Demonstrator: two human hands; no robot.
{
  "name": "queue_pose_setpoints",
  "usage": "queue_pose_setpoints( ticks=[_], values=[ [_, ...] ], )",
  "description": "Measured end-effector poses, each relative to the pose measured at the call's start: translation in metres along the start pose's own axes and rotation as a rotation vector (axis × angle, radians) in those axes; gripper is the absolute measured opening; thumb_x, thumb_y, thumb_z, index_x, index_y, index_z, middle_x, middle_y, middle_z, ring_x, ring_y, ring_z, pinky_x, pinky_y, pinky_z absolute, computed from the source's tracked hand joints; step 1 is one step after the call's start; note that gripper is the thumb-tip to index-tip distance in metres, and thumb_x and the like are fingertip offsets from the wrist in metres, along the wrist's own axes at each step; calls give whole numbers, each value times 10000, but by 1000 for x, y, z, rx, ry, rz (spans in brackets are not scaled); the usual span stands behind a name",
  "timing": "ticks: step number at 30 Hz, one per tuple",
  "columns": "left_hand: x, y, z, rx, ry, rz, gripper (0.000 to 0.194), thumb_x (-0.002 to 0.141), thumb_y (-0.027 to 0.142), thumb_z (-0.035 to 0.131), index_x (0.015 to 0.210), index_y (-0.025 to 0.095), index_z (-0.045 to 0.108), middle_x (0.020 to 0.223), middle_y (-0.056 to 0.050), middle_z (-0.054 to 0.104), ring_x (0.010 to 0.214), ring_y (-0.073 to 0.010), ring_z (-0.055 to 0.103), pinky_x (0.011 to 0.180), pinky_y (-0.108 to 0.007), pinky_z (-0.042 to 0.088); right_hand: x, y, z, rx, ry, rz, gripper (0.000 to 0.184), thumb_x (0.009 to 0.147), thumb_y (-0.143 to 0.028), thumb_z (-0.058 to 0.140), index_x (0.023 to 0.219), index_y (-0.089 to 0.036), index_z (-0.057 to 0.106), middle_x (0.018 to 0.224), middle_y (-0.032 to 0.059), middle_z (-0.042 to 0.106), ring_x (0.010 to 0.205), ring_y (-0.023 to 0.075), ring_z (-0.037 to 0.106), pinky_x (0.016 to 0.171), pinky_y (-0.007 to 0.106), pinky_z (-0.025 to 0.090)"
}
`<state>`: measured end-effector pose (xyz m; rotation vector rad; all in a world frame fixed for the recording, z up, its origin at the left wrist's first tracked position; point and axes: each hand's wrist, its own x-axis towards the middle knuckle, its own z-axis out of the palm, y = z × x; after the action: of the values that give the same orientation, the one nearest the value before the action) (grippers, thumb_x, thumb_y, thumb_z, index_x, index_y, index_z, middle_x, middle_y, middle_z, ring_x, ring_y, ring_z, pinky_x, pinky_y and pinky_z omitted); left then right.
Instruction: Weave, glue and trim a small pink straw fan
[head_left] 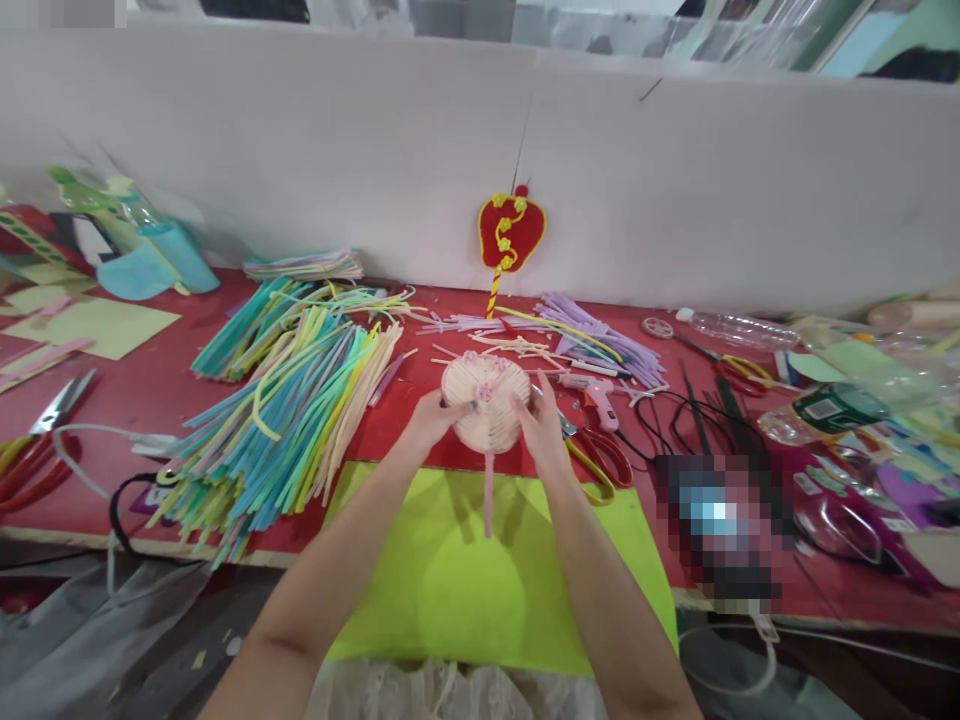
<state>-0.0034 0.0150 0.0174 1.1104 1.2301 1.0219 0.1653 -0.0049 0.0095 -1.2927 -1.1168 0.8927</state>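
A cream round fan (491, 420) made of pipe cleaners, with small pink flowers and a pink handle (488, 500), is held upright between both my hands. My left hand (435, 418) grips its left edge, thumb on the front face. On the right edge my right hand (537, 415) pinches it, with the index finger raised. The handle hangs down over a yellow-green sheet (487, 590). Behind the fan lie loose cream pipe cleaners (517, 346). Close to my right hand are a pink glue gun (592, 392) and red-and-yellow-handled scissors (609, 455).
A large heap of coloured pipe cleaners (277, 420) lies left, purple ones (600, 335) behind. A red fan with yellow flowers (511, 232) stands against the white wall (337, 140). More scissors (49, 440) lie far left. Right are black cables (667, 425), plastic bottles (739, 328) and a blurred-out device (720, 520).
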Motion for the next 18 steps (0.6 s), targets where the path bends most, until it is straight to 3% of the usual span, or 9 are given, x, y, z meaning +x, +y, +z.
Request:
queue_pose_setpoints(
  ticks=[2,5,8,12,15,18],
  values=[
    [-1,-2,-4,29,-5,9,464,529,334,753,927,129,632,967,-113,669,877,-244,613,778,-353,468,4,6,-5,-34,20,18,801,741,-418,544,1390,-125,179,879,75,633,810,189,599,784,386,475],
    [-4,-8,-5,127,67,-1,509,511,335,763,939,122,589,960,-128,654,857,-248,608,752,-351,462,5,9,-11,-176,42,-31,762,737,-360,553,1382,-136,215,736,20,606,710,169,582,752,362,470],
    [-7,-13,-1,297,195,57,515,546,358,743,958,133,531,866,-105,643,780,-231,602,705,-334,449,3,8,-14,-392,78,-91,685,759,-340,521,1367,-157,264,767,34,608,725,181,572,760,375,453],
    [-13,-12,3,587,206,175,481,656,363,665,1045,155,473,879,-95,609,818,-236,585,711,-330,431,0,7,-15,-658,114,-194,451,772,-304,493,1205,-180,497,880,82,598,858,223,541,817,401,418],
    [-16,-11,2,810,235,256,454,671,344,658,1043,151,484,896,-93,584,907,-252,553,788,-350,411,1,10,-15,-737,147,-242,299,763,-251,497,1035,-190,606,988,105,549,932,228,511,839,383,407],
    [-12,-11,-5,879,257,346,357,734,335,601,1027,154,507,915,-87,569,903,-227,538,809,-336,406,2,13,-15,-745,159,-261,246,772,-212,477,962,-196,632,966,95,535,925,221,503,849,380,398]
  ],
)
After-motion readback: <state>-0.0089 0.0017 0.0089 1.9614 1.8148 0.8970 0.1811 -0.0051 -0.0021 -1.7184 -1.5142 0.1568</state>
